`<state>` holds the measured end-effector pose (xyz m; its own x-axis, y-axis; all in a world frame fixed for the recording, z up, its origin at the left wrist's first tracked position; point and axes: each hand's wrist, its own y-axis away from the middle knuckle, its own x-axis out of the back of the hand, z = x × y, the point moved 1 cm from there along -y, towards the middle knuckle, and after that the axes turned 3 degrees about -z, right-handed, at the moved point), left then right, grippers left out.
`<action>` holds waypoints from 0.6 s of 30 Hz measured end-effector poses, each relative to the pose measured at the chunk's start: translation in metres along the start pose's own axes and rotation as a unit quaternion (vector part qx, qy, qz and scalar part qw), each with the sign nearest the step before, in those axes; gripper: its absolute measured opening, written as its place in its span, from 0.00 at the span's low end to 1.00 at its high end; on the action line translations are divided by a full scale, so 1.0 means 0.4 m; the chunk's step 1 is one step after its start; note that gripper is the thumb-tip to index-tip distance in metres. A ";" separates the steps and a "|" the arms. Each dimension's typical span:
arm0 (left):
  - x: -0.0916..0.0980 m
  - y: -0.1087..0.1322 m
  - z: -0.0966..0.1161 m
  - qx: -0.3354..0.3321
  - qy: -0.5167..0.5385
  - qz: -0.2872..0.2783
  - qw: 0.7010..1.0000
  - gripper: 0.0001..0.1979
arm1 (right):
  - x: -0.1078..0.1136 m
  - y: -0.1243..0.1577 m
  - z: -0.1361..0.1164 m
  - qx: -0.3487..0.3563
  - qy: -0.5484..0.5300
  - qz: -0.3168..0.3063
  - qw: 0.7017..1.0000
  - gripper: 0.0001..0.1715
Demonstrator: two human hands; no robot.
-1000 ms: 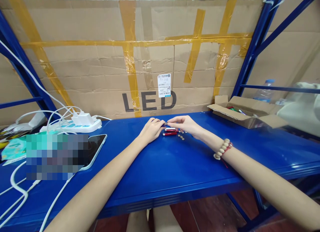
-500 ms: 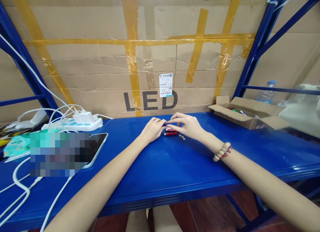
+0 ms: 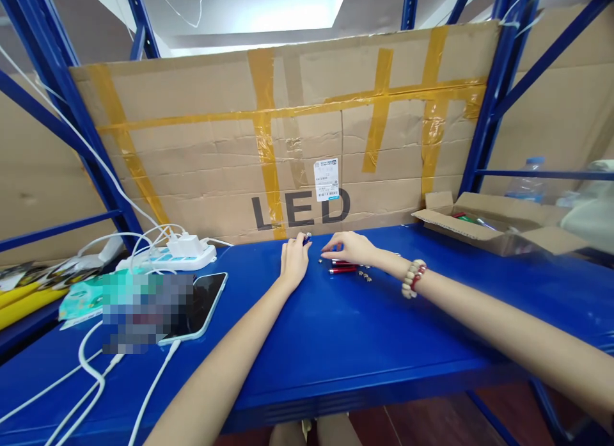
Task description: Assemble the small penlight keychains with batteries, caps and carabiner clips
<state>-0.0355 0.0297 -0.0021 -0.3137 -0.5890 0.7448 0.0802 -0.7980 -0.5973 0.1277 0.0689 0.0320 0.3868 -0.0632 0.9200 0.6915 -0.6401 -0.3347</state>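
My left hand (image 3: 293, 263) is closed around a small dark blue metal tube (image 3: 307, 239) with a silver end, which sticks up past the fingertips. To its right, my right hand (image 3: 354, 246) hovers low over the table, thumb and forefinger drawn close together; whatever may be between them is too small to make out. Under that hand lie slim red metal tubes (image 3: 343, 270) with silver ends, partly covered by the fingers. Several small round silver pieces (image 3: 365, 276), like button cells, rest beside the tubes. Another tiny silver piece (image 3: 320, 261) lies just below the right fingertips.
A phone (image 3: 206, 305), charging cables and a white power strip (image 3: 199, 260) occupy the left of the blue table (image 3: 384, 331). At the back right stands an open cardboard box (image 3: 480, 238) with small items inside. A large cardboard sheet (image 3: 215, 171) closes off the back.
My hands have come apart: the left moved slightly away with the blue tube turned upward, while the right now sits over the red tubes. The view has tilted upward.
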 end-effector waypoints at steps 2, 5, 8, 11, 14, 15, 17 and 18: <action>-0.002 0.000 0.001 -0.021 0.006 0.000 1.000 0.05 | -0.008 -0.028 -0.010 0.013 0.020 -0.056 0.998 0.14; -0.004 0.001 0.005 -0.036 0.005 0.004 0.999 0.05 | -0.022 -0.053 -0.020 0.004 0.022 -0.099 0.995 0.09; -0.003 0.000 0.009 -0.039 -0.002 -0.004 0.999 0.05 | -0.033 -0.056 -0.020 -0.021 -0.005 -0.097 0.995 0.08; 0.001 0.000 0.013 -0.037 -0.005 -0.025 0.999 0.05 | -0.038 -0.050 -0.014 -0.039 -0.008 -0.106 0.994 0.09; 0.006 0.002 0.018 -0.035 -0.005 -0.035 0.999 0.05 | -0.035 -0.051 -0.013 -0.051 0.009 -0.131 0.990 0.10; 0.006 0.003 0.019 -0.037 -0.004 -0.035 0.999 0.05 | -0.033 -0.053 -0.015 -0.054 0.016 -0.140 0.989 0.11; 0.007 0.004 0.020 -0.044 -0.005 -0.034 0.998 0.05 | -0.029 -0.058 -0.020 -0.056 0.028 -0.153 0.986 0.11; 0.007 0.004 0.020 -0.046 -0.007 -0.035 0.998 0.05 | -0.027 -0.061 -0.023 -0.056 0.033 -0.157 0.985 0.11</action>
<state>-0.0285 0.0258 0.0015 -0.3026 -0.5346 0.7891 -0.0296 -0.8222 -0.5684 0.1010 0.0781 0.0319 0.1214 0.1053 0.9870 0.6976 -0.7164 -0.0094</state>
